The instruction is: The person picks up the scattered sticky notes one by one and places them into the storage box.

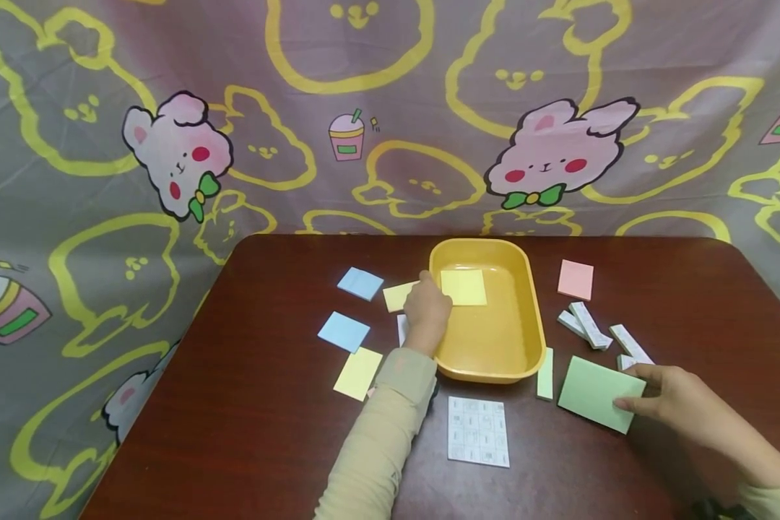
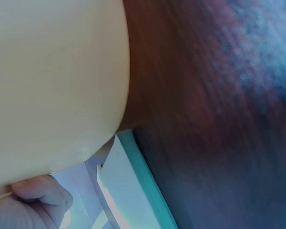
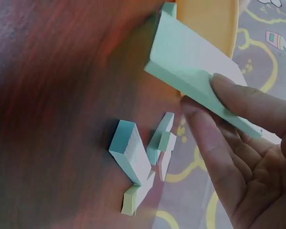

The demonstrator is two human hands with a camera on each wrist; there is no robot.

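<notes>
Left of the pad (image 1: 594,393) in your right hand (image 1: 682,404) stands the tray (image 1: 494,339), with a note stack (image 1: 464,287) in it; beyond your grip lie strips (image 1: 588,325).

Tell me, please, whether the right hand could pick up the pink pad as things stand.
Probably not: the right hand holds the green pad, and some strips lie between that hand and the pink pad.

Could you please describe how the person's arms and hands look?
The left hand and right hand are bare. The left sleeve is long and beige, ending in a broad cuff; only a pale edge of the right sleeve shows. A dark item beside the cuff is unclear.
</notes>
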